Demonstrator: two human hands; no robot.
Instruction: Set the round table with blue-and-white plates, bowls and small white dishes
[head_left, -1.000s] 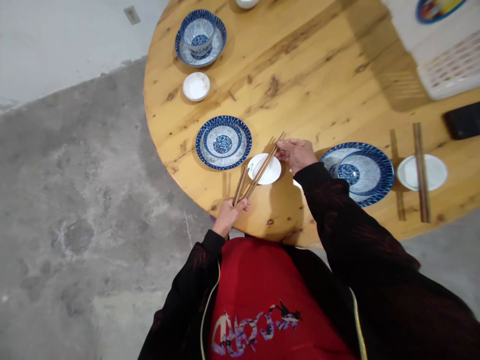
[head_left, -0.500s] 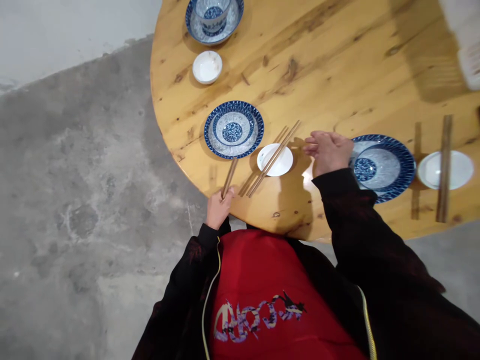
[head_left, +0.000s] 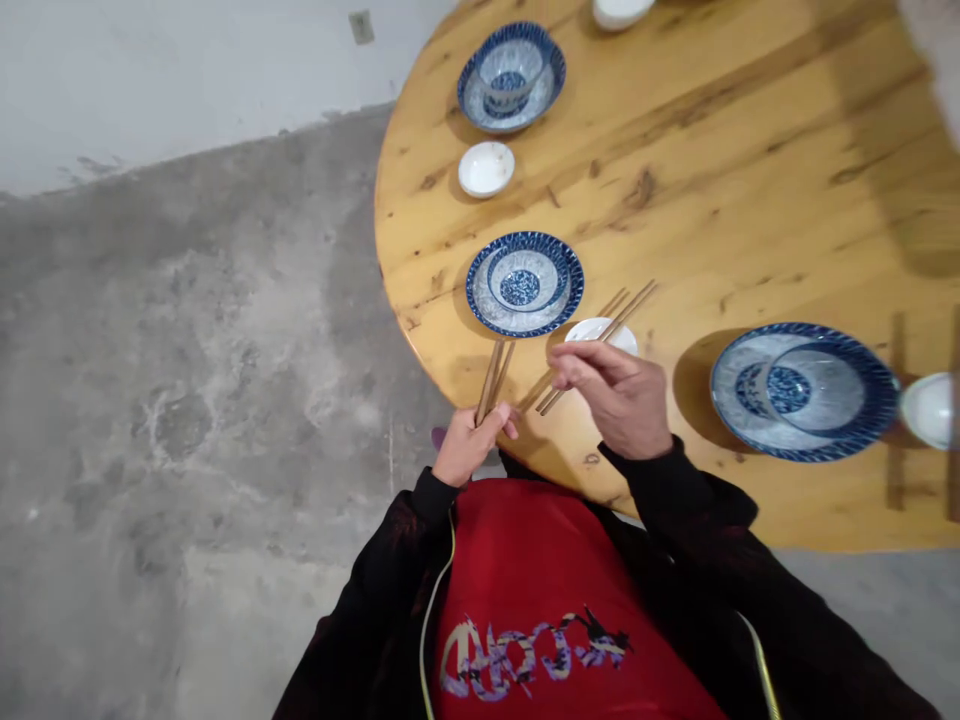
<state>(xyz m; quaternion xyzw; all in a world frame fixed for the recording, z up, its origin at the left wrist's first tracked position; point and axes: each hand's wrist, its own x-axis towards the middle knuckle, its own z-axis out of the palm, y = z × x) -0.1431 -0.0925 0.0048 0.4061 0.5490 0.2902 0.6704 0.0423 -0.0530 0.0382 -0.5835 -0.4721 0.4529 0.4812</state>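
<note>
My left hand (head_left: 474, 440), closed at the table's near left edge, grips a few wooden chopsticks (head_left: 493, 385) that point up and fan slightly apart. To its right, my right hand (head_left: 621, 398) hovers palm down over the near side of a small white bowl (head_left: 581, 330), partly covering it. Its fingers are loosely bent, slightly apart from the thumb, and I see nothing in them. Another pair of chopsticks (head_left: 628, 312) lies slantwise across that white bowl. Just beyond my left hand is a blue-patterned plate (head_left: 478, 290) carrying a matching bowl (head_left: 520, 287).
On the round wooden table (head_left: 750, 230), a second blue plate (head_left: 874, 390) with a bowl stands at right, beside a white bowl (head_left: 926, 410). Farther off are a third blue plate (head_left: 555, 75) with its bowl and a white dish (head_left: 486, 169). Concrete floor (head_left: 247, 330) lies left.
My right hand has moved left, from beside the right-hand plate to the white bowl with chopsticks. My left hand still holds its chopsticks, now more fanned. The camera view has shifted left.
</note>
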